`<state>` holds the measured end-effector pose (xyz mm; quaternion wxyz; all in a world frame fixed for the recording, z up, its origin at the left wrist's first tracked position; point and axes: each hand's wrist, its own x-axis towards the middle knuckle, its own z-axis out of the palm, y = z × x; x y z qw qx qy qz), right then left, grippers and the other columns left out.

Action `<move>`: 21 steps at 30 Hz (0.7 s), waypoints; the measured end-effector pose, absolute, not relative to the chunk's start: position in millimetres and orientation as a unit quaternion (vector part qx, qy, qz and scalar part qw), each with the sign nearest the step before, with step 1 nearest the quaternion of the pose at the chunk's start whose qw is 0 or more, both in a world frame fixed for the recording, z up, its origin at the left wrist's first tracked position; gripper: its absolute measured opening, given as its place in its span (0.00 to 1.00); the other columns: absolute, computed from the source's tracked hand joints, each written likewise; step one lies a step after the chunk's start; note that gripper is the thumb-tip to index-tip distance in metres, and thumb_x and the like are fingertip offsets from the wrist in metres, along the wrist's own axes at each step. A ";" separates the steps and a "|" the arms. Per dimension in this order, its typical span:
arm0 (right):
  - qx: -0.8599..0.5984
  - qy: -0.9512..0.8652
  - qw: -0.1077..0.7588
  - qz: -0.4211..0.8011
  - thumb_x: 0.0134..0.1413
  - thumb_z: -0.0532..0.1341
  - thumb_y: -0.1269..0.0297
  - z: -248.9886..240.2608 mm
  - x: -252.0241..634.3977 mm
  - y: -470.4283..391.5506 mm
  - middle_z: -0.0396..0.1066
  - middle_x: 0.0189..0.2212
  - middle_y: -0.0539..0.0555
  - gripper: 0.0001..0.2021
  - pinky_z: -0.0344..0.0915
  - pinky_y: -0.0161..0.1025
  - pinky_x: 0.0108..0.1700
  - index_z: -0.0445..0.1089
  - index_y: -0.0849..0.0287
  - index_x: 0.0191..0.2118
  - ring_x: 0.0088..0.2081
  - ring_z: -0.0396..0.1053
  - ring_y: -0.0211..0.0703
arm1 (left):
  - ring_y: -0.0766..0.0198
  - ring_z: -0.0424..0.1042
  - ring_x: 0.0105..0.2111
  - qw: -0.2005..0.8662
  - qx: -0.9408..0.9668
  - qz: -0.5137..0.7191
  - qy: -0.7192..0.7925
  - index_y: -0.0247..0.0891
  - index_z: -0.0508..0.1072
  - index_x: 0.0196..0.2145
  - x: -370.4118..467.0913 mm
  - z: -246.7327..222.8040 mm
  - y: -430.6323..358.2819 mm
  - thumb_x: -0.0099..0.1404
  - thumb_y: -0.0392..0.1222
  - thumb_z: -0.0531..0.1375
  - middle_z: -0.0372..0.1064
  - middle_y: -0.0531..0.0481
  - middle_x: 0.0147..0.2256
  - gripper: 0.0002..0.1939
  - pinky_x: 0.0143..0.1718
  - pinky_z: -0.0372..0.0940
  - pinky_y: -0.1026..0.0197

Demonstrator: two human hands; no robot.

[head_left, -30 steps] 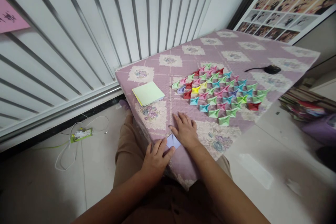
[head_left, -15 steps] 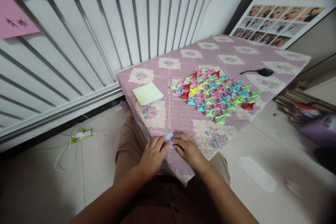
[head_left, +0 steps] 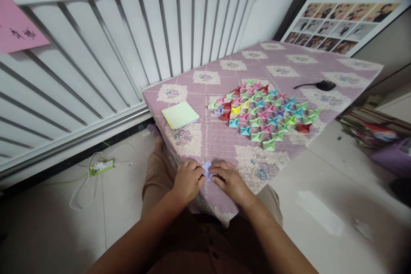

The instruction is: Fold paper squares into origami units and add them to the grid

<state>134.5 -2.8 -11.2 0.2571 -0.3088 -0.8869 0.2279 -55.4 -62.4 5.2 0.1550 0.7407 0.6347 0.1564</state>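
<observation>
Where my two hands meet near the close corner of the floral tablecloth (head_left: 215,200), a small folded lavender paper (head_left: 207,171) lies between my fingertips. My left hand (head_left: 188,181) pinches its left edge, fingers together and curled, thumb on the side nearer me. My right hand (head_left: 230,180) pinches the right edge between thumb and bent fingers. The paper's middle shows in the gap, one pointed corner facing away from me. Beyond my right hand stand rows of many-coloured folded paper pieces (head_left: 255,123); beyond my left lies a stack of sheets (head_left: 180,115), pale green on top.
</observation>
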 end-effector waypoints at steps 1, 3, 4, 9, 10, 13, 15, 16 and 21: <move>-0.311 -0.887 0.259 0.224 0.57 0.60 0.66 -11.1 134.4 -3.2 0.72 0.41 0.55 0.09 0.63 0.46 0.46 0.73 0.54 0.43 0.44 0.68 0.46 | 0.57 0.63 0.46 0.155 0.739 0.152 0.637 0.44 0.75 0.42 -55.7 5.7 -61.7 0.64 0.43 0.58 0.69 0.50 0.44 0.09 0.48 0.59 0.52; -0.318 -0.885 0.261 0.216 0.58 0.59 0.65 -11.3 133.9 -4.3 0.72 0.40 0.55 0.09 0.63 0.46 0.46 0.73 0.54 0.43 0.44 0.68 0.46 | 0.57 0.63 0.46 0.155 0.739 0.148 0.639 0.45 0.75 0.41 -56.5 6.9 -60.8 0.64 0.44 0.58 0.69 0.50 0.44 0.09 0.48 0.58 0.52; -0.324 -0.884 0.261 0.212 0.59 0.58 0.65 -11.8 133.5 -4.9 0.72 0.40 0.55 0.09 0.63 0.46 0.47 0.73 0.54 0.43 0.44 0.67 0.46 | 0.57 0.64 0.46 0.155 0.740 0.147 0.638 0.45 0.75 0.41 -56.7 7.5 -60.5 0.64 0.45 0.58 0.69 0.50 0.44 0.09 0.47 0.58 0.52; -0.344 -0.880 0.256 0.205 0.61 0.56 0.65 -15.4 131.3 -5.8 0.72 0.40 0.54 0.08 0.61 0.45 0.46 0.72 0.53 0.42 0.43 0.67 0.46 | 0.58 0.64 0.45 0.149 0.738 0.149 0.641 0.46 0.75 0.40 -56.5 7.4 -58.6 0.66 0.45 0.57 0.70 0.51 0.44 0.09 0.47 0.57 0.53; -0.347 -0.879 0.255 0.204 0.61 0.56 0.65 -16.0 130.7 -5.7 0.72 0.39 0.54 0.08 0.61 0.45 0.46 0.72 0.53 0.41 0.43 0.67 0.46 | 0.58 0.64 0.44 0.147 0.736 0.148 0.645 0.46 0.76 0.40 -56.1 6.9 -57.8 0.66 0.43 0.56 0.70 0.51 0.43 0.09 0.46 0.57 0.53; -0.365 -0.875 0.257 0.186 0.60 0.57 0.64 -16.7 129.5 -6.1 0.71 0.37 0.54 0.07 0.60 0.43 0.44 0.72 0.55 0.38 0.41 0.66 0.45 | 0.58 0.65 0.44 0.138 0.729 0.143 0.655 0.44 0.76 0.37 -54.7 5.6 -54.8 0.66 0.42 0.56 0.70 0.50 0.41 0.08 0.45 0.57 0.54; -0.388 -0.870 0.255 0.165 0.59 0.58 0.63 -16.1 129.2 -7.3 0.70 0.34 0.55 0.06 0.59 0.43 0.43 0.72 0.57 0.35 0.39 0.65 0.45 | 0.58 0.65 0.43 0.133 0.727 0.141 0.659 0.43 0.76 0.36 -54.1 5.1 -53.1 0.66 0.42 0.56 0.70 0.50 0.41 0.08 0.45 0.57 0.54; -0.404 -0.866 0.252 0.152 0.58 0.59 0.62 -15.5 129.0 -8.0 0.70 0.33 0.55 0.06 0.59 0.43 0.42 0.71 0.57 0.34 0.38 0.65 0.46 | 0.59 0.65 0.43 0.133 0.726 0.140 0.660 0.43 0.75 0.36 -54.1 5.0 -52.4 0.66 0.42 0.56 0.70 0.49 0.40 0.08 0.44 0.57 0.54; -0.470 -0.842 0.235 0.118 0.57 0.60 0.60 -11.1 127.6 -10.2 0.68 0.31 0.53 0.08 0.54 0.42 0.40 0.69 0.56 0.29 0.37 0.63 0.46 | 0.59 0.65 0.41 0.129 0.709 0.136 0.680 0.41 0.74 0.33 -56.5 4.2 -49.6 0.66 0.43 0.56 0.69 0.49 0.38 0.08 0.43 0.59 0.56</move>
